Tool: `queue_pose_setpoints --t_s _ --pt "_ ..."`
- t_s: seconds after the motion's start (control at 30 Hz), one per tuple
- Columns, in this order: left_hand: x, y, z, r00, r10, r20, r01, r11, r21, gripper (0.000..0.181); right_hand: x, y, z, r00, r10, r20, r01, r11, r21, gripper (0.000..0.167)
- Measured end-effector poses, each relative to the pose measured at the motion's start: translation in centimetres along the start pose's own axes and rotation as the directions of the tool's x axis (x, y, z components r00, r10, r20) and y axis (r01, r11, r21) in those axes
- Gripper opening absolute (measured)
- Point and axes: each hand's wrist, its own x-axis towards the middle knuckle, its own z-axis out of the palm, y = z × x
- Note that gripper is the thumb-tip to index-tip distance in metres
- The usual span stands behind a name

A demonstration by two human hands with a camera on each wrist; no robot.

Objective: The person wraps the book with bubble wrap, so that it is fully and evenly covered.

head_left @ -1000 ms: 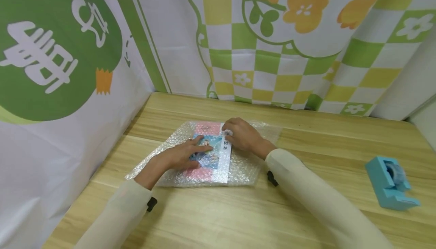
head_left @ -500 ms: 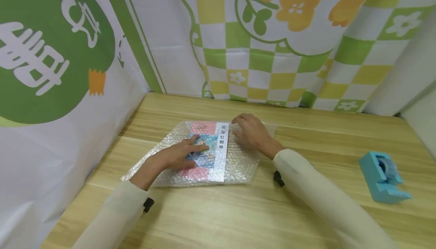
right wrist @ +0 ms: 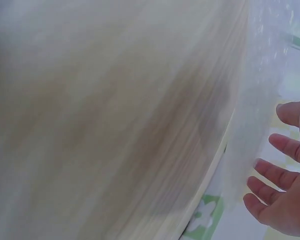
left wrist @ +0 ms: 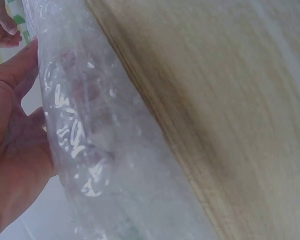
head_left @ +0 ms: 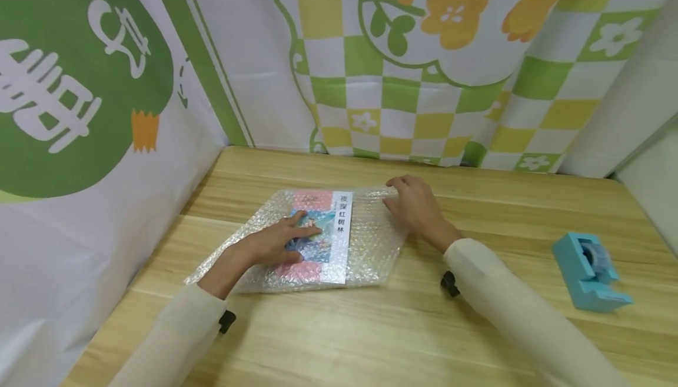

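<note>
A book (head_left: 341, 260) with a pink and blue cover and a white title strip lies on the table, inside or under clear bubble wrap (head_left: 371, 252). My left hand (head_left: 270, 243) rests on the cover area with its fingers spread; in the left wrist view that hand (left wrist: 15, 130) touches the glossy wrap (left wrist: 80, 135). At the wrap's upper right corner is my right hand (head_left: 421, 210), palm down. The right wrist view shows this hand (right wrist: 285, 185) with its fingers apart and loosely extended beside the wrap's edge (right wrist: 255, 100); contact is hard to tell.
A blue tape dispenser (head_left: 588, 275) with a roll of clear tape stands on the right of the wooden table (head_left: 339, 340). Printed cloth (head_left: 402, 116) hangs along the back edge, and another sheet (head_left: 175, 104) covers the left side.
My right hand has slid rightward from the book's white strip across to the wrap's right edge. The left hand stays on the book. The head view has shifted slightly.
</note>
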Motion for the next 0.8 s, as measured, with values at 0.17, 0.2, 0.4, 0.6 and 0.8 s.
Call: queue_pose_setpoints --t_s 0.17,0.2,0.4,0.6,0.8 --pt "-0.1 0.1 0.0 1.0 -0.002 0.001 0.002 1.0 0.003 0.066 -0.8 0.8 -0.6 0.998 0.057 -0.018 -0.057 0.998 0.007 0.037" --pt "-0.1 0.2 0.0 1.0 -0.002 0.0 0.002 1.0 0.002 0.066 -0.9 0.9 -0.7 0.997 0.07 -0.023 -0.07 0.997 0.01 0.037" --pt "-0.2 0.2 0.0 1.0 0.001 -0.004 -0.001 1.0 0.002 0.066 -1.5 1.7 -1.3 0.985 0.171 -0.005 -0.17 0.982 0.086 0.039" --pt "-0.2 0.2 0.1 1.0 0.0 -0.006 0.0 1.0 -0.001 0.066 -2.2 2.5 -1.7 0.965 0.258 0.042 -0.261 0.949 0.179 0.045" --pt "-0.3 0.3 0.0 1.0 0.011 -0.009 -0.011 1.0 0.009 0.066 -3.0 3.1 -2.2 0.946 0.315 0.077 -0.325 0.917 0.233 0.053"
